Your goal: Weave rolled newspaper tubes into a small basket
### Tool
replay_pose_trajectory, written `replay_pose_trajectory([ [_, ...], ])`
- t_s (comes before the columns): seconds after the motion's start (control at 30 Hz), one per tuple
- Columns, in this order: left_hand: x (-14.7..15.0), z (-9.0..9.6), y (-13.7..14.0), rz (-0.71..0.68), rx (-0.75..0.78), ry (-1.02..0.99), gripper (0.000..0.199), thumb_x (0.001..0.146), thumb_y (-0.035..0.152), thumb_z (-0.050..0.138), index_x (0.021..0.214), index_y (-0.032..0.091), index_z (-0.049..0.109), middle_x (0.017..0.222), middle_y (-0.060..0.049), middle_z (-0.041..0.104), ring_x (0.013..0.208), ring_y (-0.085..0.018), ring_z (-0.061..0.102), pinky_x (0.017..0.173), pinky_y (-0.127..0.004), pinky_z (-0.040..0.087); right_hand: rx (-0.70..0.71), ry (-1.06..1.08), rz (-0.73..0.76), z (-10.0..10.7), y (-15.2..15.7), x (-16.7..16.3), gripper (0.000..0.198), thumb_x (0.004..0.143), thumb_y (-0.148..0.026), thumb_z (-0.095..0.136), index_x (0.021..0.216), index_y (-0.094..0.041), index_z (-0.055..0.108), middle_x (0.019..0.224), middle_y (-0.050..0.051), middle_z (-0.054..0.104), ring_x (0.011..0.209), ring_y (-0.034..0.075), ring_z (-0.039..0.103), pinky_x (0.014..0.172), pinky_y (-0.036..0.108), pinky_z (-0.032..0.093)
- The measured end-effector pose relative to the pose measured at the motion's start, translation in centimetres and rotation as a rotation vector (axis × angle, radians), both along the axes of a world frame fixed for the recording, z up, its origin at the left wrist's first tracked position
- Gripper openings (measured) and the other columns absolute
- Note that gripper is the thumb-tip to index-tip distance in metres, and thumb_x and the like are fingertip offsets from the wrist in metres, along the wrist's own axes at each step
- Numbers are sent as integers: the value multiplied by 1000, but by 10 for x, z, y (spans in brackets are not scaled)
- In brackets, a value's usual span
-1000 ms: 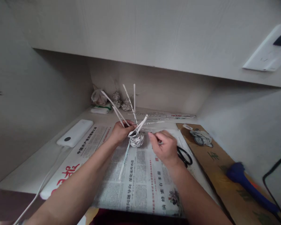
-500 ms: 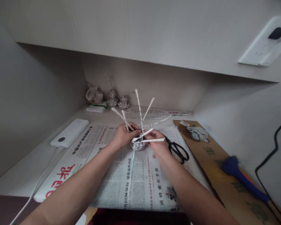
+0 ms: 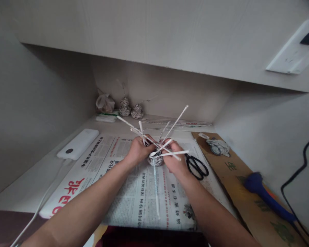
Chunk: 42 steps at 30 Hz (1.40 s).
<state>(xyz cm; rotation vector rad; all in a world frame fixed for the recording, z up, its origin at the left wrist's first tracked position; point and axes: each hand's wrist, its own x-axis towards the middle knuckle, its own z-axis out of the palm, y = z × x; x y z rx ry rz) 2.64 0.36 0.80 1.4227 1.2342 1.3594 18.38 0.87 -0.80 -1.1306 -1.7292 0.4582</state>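
Note:
A small round woven paper piece [image 3: 155, 161] rests on the newspaper, with several thin rolled paper sticks [image 3: 179, 120] fanning out of its top. One stick [image 3: 157, 199] points down toward me over the print. My left hand [image 3: 139, 149] is closed around the left side of the weave, thumb on top. On the right side, my right hand [image 3: 173, 159] pinches at the weave and the bases of the sticks. Both sets of fingertips are partly hidden among the sticks. Black-handled scissors [image 3: 197, 167] lie just right of my right hand, their blades mostly out of sight.
Newspaper [image 3: 123, 192] covers the work surface. A white power bank [image 3: 78, 144] with a cable lies left. Two woven gourds [image 3: 125, 107], a plastic bag [image 3: 104, 103] and loose paper sticks [image 3: 180, 123] sit at the back. Cardboard [image 3: 231, 178] on the right bears a blue glue gun [image 3: 267, 197].
The sticks have shifted: an upright one now leans across to the left, and another crosses over my right hand. The near stick swung slightly right. Both hands stay at the weave.

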Motion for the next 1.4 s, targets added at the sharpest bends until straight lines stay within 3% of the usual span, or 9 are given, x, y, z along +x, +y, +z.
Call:
replay_pose_trajectory([
  [0.13,0,3,0,-31,0,-80,11,63,20,72,68,14,64,61,-1,67,56,-13,59,56,-24,47,-74,48,97,1,2,1,10,85,-30,56,91,-22,60,97,4,66,94,20,62,84,32,48],
  [0.3,-1,6,-1,-48,-21,-79,16,63,26,74,69,14,64,65,-3,68,59,-15,60,57,-26,47,-94,80,241,11,-1,2,6,84,-27,54,84,-22,56,84,2,64,80,17,62,74,27,48],
  [0.53,-1,5,-1,-16,-21,-13,16,65,27,70,64,17,58,56,1,59,53,-13,53,54,-25,41,-54,53,169,12,-4,1,2,80,-20,53,78,-21,54,76,0,60,68,15,57,65,25,45],
  [0.8,-1,-6,5,8,-89,-54,16,66,30,69,69,16,61,54,2,56,48,-12,50,48,-24,37,-95,218,144,6,-4,-6,6,81,-22,54,76,-22,50,69,-3,57,60,13,52,58,23,41],
  [1.0,-3,-7,6,-112,-96,-83,23,63,29,74,79,12,72,72,-7,71,59,-16,61,54,-26,44,-115,291,156,-1,0,-8,4,80,-23,57,77,-22,54,73,-2,61,66,14,56,63,24,44],
  [1.17,-3,-4,4,-89,-102,-120,22,61,23,74,79,10,74,75,-10,73,66,-19,65,65,-30,50,-220,336,175,2,1,-7,6,78,-27,60,77,-21,58,68,-2,61,60,14,55,57,24,44],
  [1.4,0,-5,3,-48,-81,-71,16,63,27,75,69,13,68,60,-2,66,54,-13,58,53,-24,44,-389,513,154,5,6,-7,13,73,-32,64,72,-21,57,56,-6,56,47,11,48,46,23,39],
])
